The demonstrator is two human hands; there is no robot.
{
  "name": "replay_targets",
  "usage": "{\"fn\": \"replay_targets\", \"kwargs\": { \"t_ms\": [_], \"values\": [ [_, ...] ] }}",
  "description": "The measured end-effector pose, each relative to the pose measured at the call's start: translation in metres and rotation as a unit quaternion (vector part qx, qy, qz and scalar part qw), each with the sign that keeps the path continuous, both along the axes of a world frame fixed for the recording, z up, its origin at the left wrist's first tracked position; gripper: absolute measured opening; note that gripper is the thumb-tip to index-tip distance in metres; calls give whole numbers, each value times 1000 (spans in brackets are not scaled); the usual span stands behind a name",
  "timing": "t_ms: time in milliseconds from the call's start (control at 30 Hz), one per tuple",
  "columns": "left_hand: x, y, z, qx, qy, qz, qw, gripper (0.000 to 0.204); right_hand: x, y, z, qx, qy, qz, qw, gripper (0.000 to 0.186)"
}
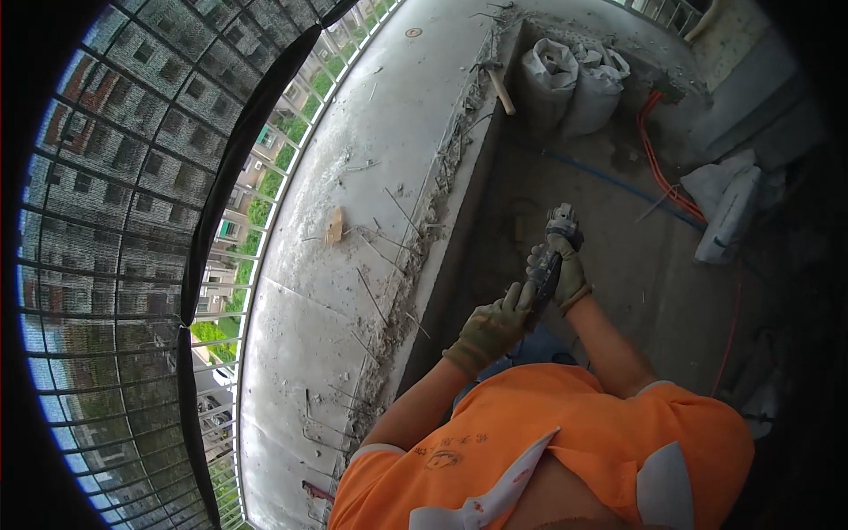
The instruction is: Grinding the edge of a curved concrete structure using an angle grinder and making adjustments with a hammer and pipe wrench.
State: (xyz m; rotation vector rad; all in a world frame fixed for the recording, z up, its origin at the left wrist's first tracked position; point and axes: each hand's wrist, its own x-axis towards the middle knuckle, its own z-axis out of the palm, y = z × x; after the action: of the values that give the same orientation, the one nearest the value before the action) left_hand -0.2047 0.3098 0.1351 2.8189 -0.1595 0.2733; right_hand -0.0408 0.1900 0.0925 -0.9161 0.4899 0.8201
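Both my hands wear greenish work gloves and are closed round an angle grinder [564, 221]. Its grey head points away from me, and its dark body runs back toward my waist. My right hand [572, 276] wraps the grinder just behind the head. Farther back, my left hand [495, 329] grips the rear of the body. I cannot make out the disc or whether it spins. To the left of the tool runs a low concrete ledge [455, 252] with a broken, rubble-strewn edge. Bent steel bars [374, 298] stick out along that edge.
A wooden handle [502, 93] juts over the ledge's far end. Two white sacks [549, 71] stand behind it. Orange cables [652, 150], a blue line [609, 181] and a white bag [731, 208] lie at right. White railings [265, 238] and dark netting [115, 291] border the left.
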Motion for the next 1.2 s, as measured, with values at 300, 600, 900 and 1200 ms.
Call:
{"fn": "replay_targets", "kwargs": {
  "t_ms": [300, 600, 900, 1200],
  "values": [
    [19, -19, 42, -695, 278, 25, 663, 47, 1, -47, 21, 193, -50, -49, 979, 40],
    [60, -108, 68, -762, 484, 91, 420, 41, 7, -118, 39, 413, 18, -130, 901, 52],
    [111, -201, 75, -689, 475, 75, 542, 38, 33, -216, 39, 382, -24, -172, 908, 54],
    [138, -259, 15, -203, 227, -30, 952, 60, 55, -285, -14, 91, 48, -220, 970, 34]
  ]
}}
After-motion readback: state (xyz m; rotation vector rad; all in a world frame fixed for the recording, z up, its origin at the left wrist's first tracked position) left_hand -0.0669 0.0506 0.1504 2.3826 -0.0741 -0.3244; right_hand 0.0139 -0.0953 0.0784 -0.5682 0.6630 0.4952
